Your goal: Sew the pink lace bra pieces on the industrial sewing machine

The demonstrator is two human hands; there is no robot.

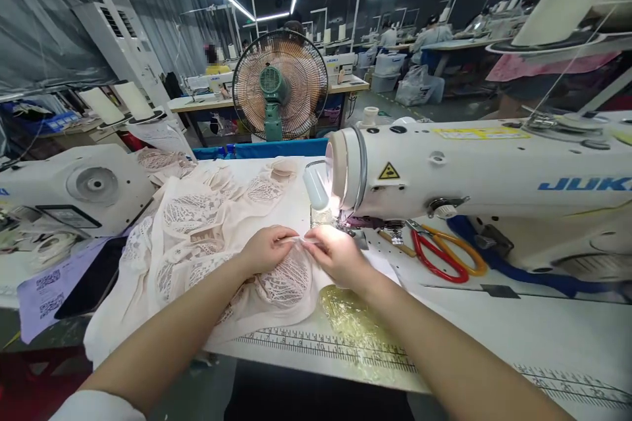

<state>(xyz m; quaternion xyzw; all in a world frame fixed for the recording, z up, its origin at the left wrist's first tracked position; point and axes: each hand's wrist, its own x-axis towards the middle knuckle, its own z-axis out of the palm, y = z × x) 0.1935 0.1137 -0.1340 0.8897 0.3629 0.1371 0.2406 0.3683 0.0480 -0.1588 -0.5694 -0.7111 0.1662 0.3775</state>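
Observation:
Both hands meet in front of the needle area of a white sewing machine (405, 164). My left hand (269, 248) pinches the edge of a pale pink lace bra (286, 283) between thumb and fingers. Close beside it, my right hand (338, 255) pinches the same edge, its fingertips almost touching the left ones. One lace cup of the bra hangs below the fingers onto the table. More pale lace bras (192, 210) lie heaped to the left, partly under my left forearm. The machine's lamp (316, 187) glows just beyond my hands.
Red-handled scissors (439, 256) and orange-handled ones lie under the machine arm. A ruler strip (296, 342) runs along the table's front edge, with shiny yellowish film (353, 322) over it. A dark phone (93, 276) rests at left. Behind the table stands a fan (271, 82).

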